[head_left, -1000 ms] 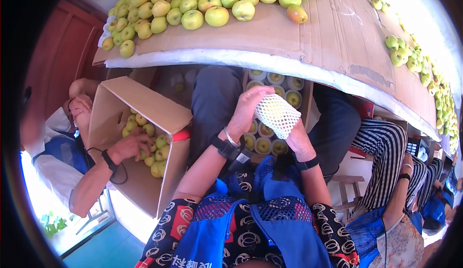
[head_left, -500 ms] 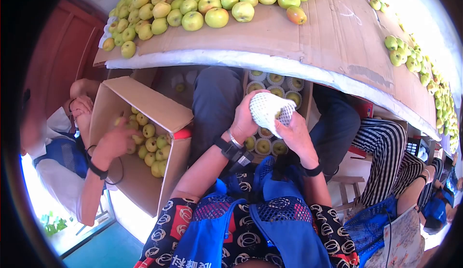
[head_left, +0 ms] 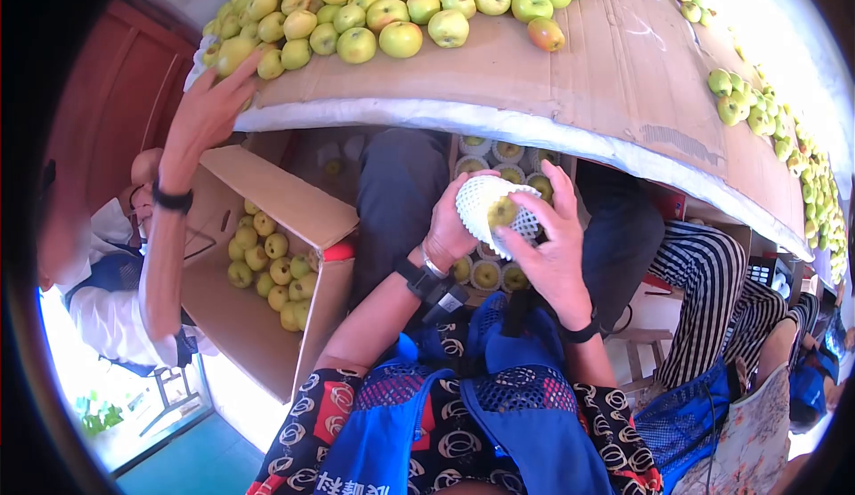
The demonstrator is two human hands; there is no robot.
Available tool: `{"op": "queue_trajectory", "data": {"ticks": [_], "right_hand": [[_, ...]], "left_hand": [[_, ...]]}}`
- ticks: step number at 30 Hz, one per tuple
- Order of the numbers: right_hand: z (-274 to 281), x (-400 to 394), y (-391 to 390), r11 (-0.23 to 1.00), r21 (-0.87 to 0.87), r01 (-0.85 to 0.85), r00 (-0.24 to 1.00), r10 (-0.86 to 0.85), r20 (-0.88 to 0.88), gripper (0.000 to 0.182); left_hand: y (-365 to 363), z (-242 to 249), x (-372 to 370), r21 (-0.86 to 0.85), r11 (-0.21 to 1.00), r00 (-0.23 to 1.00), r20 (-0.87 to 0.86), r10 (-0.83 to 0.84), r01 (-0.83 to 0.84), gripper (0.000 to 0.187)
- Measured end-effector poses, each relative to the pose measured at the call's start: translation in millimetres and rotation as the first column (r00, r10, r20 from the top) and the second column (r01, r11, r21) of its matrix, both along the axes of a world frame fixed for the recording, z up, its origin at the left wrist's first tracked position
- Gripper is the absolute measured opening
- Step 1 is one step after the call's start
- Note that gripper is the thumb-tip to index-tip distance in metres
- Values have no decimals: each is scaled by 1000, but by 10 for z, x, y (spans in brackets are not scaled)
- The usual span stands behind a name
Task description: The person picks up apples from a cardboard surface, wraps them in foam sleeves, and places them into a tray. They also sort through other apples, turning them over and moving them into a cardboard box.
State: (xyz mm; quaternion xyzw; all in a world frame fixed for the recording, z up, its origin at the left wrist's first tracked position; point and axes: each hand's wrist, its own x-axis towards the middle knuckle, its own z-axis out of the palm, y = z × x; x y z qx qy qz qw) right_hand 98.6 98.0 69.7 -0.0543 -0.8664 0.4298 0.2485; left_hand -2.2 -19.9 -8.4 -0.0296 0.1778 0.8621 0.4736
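A yellow-green apple [head_left: 503, 212] sits inside a white foam net sleeve [head_left: 475, 194], its top showing at the opening. My left hand [head_left: 451, 226] is wrapped round the closed side of the sleeve and holds it up above my lap. At the open side is my right hand [head_left: 559, 259], its fingers spread, with thumb and forefinger at the net's edge beside the apple. Beneath both hands, between my knees, a box of apples in foam nets [head_left: 486, 272] stands partly hidden.
Loose apples [head_left: 401, 39] cover the back of the cardboard-topped table [head_left: 606, 94]. On my left stands an open carton [head_left: 223, 303] with several apples. A co-worker's hand [head_left: 214, 107] reaches to the table's left end. A person in striped trousers [head_left: 712, 299] sits at right.
My right fingers have spread away from the net's edge, and the apple shows more at the opening. The co-worker's hand has moved from the carton up to the apples on the table.
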Motion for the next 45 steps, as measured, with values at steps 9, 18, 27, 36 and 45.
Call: {"op": "queue_trajectory", "data": {"ticks": [9,18,27,36,45], "right_hand": [[-68,-71,-77,932,359,48,959,-143,245,49],[16,-103,-91,918,390,79,956,-180,231,50],[-89,-63,-21,992,122,26,972,-54,230,49],[-360,-13,118,954,-299,-9,997,31,71,47],[-410,-76,51,905,-420,-74,997,78,-8,54]], "left_hand": [[17,58,32,-63,998,998,48,30,-27,43],[17,-5,24,-135,989,998,21,56,-52,35],[3,99,39,-217,973,995,-73,69,-84,42],[12,93,45,-287,953,985,-162,51,-97,42],[-2,27,56,-373,910,945,-323,54,-179,22]]}}
